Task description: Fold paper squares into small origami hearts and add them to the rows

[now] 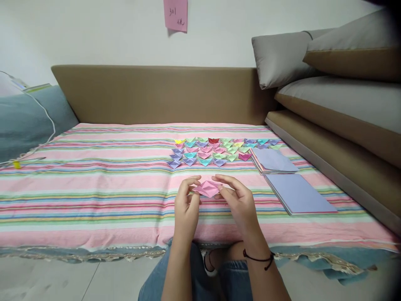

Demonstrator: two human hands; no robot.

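A pink folded paper boat (208, 189) is held up between my two hands, above the striped cloth. My left hand (188, 198) grips its left tip with thumb and fingers. On the other side, my right hand (239, 196) pinches the right tip. Just beyond the hands, several rows of small folded paper boats in many colours lie on the cloth, among them a cyan boat (205, 161), a dark red boat (214, 141) and a magenta boat (244, 156).
To the right lie a stack of lilac-topped paper sheets (300, 194) and a looser paper stack (275, 161). Large cushions (341, 100) are piled along the right side. A brown backrest (163, 96) borders the striped cloth (94, 188). A white cable (46, 115) runs down at left.
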